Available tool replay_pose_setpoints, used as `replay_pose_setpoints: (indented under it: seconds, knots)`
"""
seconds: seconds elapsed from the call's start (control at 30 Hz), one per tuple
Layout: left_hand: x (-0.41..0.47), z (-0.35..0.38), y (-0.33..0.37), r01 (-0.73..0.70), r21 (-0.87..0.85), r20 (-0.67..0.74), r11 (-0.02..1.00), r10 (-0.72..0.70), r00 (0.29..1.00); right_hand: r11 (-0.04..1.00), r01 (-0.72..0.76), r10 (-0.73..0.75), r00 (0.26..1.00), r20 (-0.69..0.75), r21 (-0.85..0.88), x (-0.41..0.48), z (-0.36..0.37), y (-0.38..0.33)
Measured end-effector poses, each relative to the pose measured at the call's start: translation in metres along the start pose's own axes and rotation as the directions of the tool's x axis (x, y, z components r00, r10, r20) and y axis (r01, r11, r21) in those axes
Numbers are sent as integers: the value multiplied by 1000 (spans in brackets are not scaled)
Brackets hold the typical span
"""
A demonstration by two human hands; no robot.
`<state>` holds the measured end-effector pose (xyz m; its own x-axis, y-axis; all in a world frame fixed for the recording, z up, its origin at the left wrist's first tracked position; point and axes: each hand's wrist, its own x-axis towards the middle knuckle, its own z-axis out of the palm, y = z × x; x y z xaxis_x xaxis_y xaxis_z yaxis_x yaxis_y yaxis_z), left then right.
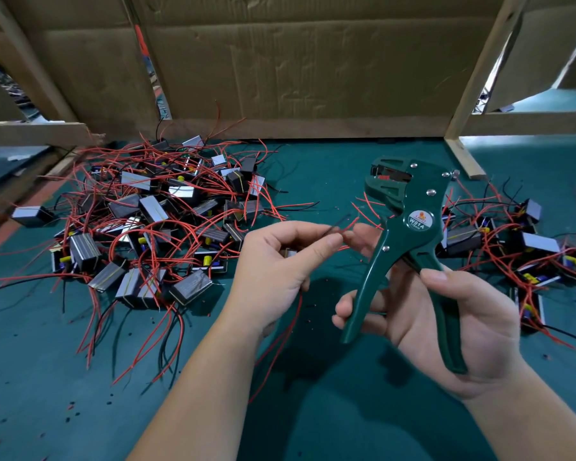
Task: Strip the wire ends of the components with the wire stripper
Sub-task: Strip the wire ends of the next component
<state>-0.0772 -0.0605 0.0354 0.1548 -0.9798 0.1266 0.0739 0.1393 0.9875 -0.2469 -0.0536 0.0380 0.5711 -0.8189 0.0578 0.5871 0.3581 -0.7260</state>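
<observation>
The left hand point(280, 261) is pinching a red and a black wire end point(345, 224) between thumb and fingers above the green table point(47, 377). The right hand point(453, 321) is gripping the green wire stripper point(409, 207) by both handles, its head pointing up, near those wires. Piles of components are lying to the left point(153, 221) and to the right point(529, 247).

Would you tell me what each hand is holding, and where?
Left hand pinches wire ends near their tips; right hand grips the wire stripper by its handles.
</observation>
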Motion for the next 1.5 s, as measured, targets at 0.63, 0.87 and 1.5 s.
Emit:
replay_pose_setpoints:
  seconds: [0.63, 0.87, 1.5]
  knots:
    - [9, -28, 5, -13, -102, -106, 995, 2, 994, 930, -365, 346, 903, 255, 30, -1, -3, 2]
    - [8, -31, 6, -50, -39, -111, 998, 45, 993, 931, -363, 361, 890, 277, -47, -2, -5, 1]
    - [7, -32, 5, -152, 88, -90, 984, 160, 983, 929, -318, 326, 945, 16, -189, -4, 2, 7]
